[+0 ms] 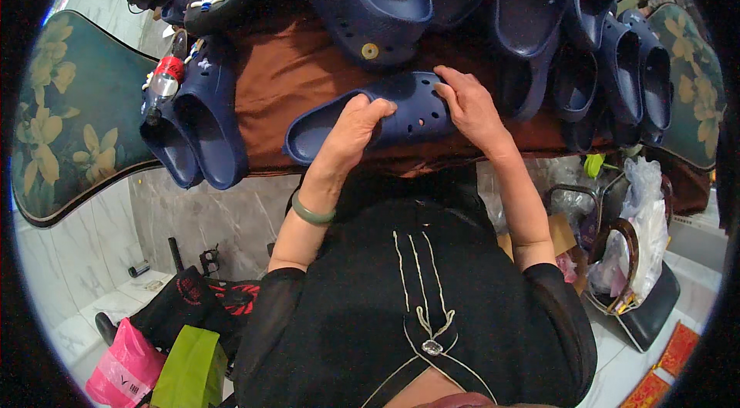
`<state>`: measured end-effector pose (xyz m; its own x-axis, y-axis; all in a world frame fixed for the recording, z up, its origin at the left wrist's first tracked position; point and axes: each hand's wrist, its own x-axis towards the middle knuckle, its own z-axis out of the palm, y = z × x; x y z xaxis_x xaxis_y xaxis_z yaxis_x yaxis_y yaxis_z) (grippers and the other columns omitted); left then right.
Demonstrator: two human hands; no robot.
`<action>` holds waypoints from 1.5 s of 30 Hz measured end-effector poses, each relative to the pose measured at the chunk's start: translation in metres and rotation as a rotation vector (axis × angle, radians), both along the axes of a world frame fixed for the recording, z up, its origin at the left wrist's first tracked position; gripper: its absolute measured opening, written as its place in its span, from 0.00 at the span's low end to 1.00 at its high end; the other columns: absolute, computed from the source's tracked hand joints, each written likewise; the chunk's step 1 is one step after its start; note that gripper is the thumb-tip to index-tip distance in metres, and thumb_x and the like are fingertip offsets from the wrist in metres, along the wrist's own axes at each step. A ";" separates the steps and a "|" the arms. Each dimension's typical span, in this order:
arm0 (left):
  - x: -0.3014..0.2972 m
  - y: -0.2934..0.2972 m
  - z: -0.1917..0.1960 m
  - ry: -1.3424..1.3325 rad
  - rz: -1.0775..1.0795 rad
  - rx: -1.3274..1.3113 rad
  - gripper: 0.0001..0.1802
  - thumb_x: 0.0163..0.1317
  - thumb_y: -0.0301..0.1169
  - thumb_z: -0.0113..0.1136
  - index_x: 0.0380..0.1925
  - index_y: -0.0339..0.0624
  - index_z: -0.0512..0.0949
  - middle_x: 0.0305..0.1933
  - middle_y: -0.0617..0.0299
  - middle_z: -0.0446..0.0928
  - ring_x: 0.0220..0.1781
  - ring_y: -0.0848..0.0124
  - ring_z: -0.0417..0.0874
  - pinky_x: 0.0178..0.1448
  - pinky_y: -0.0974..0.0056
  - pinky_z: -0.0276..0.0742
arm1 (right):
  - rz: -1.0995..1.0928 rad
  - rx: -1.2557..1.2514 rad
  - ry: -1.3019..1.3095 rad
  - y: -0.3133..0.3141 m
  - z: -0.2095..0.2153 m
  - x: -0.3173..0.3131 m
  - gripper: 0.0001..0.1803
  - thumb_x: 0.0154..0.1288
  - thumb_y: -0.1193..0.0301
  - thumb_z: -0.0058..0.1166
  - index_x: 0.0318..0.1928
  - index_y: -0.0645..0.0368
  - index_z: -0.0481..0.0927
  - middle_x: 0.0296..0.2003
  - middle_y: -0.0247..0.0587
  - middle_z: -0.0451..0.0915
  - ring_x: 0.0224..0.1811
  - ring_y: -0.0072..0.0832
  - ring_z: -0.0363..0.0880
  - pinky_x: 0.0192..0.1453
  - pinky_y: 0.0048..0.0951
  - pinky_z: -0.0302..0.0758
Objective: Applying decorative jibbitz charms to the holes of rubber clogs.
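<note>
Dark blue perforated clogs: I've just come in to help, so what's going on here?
A person in a black top is handling one dark blue perforated clog over a brown cloth, its toe to the right. The left hand grips it near the opening; the right hand holds the toe end. More dark blue clogs lie beyond and to both sides.

Angled toward one o'clock, the left forearm [299, 237] leads to the left hand [353, 130], its thumb [379, 109] pointing to three, the fingers mostly hidden. The right forearm [520, 196] slants toward eleven, the right hand [473, 111] stretched that way.
</note>
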<state>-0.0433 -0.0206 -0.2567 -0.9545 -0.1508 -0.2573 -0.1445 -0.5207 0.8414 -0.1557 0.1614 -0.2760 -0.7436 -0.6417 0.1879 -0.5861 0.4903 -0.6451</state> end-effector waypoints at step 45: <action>0.031 -0.007 -0.003 -0.071 -0.313 -0.178 0.18 0.56 0.31 0.55 0.47 0.37 0.75 0.35 0.71 0.74 0.34 0.82 0.72 0.37 0.73 0.68 | 0.234 -0.302 -0.120 -0.019 0.015 0.015 0.12 0.57 0.79 0.61 0.43 0.61 0.83 0.40 0.41 0.82 0.43 0.29 0.80 0.48 0.24 0.75</action>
